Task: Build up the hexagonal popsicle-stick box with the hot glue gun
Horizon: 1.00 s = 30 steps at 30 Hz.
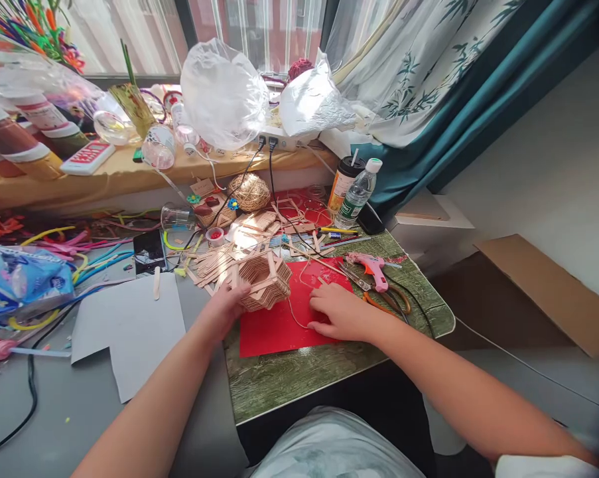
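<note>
Wooden stick box [262, 280] sat at the 11 o'clock corner of a red sheet [274, 328] on the table [299, 378]. At the box's 7 o'clock, the left hand [224, 309] gripped it, fingers curled on its side. At its 3 o'clock, the right hand [341, 311] lay knuckles-up on the sheet, fingers bent; couldn't tell if it held anything. A string [293, 311] ran just beside it. Glue gun [371, 267] and scissors [381, 297] lay at that hand's 1 o'clock.
</note>
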Motion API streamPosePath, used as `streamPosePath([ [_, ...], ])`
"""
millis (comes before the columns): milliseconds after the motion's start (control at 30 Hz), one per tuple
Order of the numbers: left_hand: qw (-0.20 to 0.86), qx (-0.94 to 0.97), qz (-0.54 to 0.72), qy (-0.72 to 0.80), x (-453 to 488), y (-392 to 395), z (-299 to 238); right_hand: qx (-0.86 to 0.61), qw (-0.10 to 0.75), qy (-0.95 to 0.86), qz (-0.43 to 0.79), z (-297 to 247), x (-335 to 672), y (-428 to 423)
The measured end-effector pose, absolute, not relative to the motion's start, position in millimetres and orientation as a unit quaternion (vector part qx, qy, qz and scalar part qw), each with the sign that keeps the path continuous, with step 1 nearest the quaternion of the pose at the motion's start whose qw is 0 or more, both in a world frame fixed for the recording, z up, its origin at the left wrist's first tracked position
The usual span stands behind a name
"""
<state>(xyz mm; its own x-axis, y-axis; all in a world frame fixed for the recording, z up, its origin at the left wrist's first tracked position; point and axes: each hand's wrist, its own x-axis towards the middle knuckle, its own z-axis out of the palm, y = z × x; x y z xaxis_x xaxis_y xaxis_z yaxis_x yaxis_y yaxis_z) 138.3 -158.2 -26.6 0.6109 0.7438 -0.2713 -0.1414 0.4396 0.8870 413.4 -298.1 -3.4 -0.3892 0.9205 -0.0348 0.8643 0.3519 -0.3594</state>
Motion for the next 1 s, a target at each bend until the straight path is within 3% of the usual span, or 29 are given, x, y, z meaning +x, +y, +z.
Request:
streamPosePath([
  [133, 0.658, 0.542, 0.295, 0.431, 132.1, -153.8, -29.8, -0.561, 0.101, -0.809, 0.142, -5.9, 420.6, -297.4],
  [267, 0.629, 0.599, 0.256, 0.425, 132.9, -160.7, -32.9, -0.646, 0.25, -0.713, 0.111, -10.8, 446.8, -313.6],
  [367, 0.596, 0.635, 0.232, 0.433, 136.0, -166.3, -33.3, -0.794, 0.347, -0.5, 0.002, -19.3, 488.2, -334.4],
  [433, 0.563, 0.655, 0.229, 0.449, 137.4, -167.9, -34.3, -0.875, 0.327, -0.356, 0.007, -26.8, 518.4, -346.0],
  [500, 0.549, 0.66, 0.235, 0.456, 138.4, -168.3, -35.8, -0.91, 0.276, -0.298, 0.085, -34.0, 542.2, -351.6],
  [733, 0.639, 0.566, 0.312, 0.417, 145.6, -169.1, -37.9, -0.881, 0.288, -0.31, 0.213, -41.7, 557.7, -336.0],
  [1000, 0.723, 0.431, 0.385, 0.38, 149.1, -160.9, -37.3, -0.859, 0.374, -0.281, 0.208, -43.8, 546.9, -332.5],
])
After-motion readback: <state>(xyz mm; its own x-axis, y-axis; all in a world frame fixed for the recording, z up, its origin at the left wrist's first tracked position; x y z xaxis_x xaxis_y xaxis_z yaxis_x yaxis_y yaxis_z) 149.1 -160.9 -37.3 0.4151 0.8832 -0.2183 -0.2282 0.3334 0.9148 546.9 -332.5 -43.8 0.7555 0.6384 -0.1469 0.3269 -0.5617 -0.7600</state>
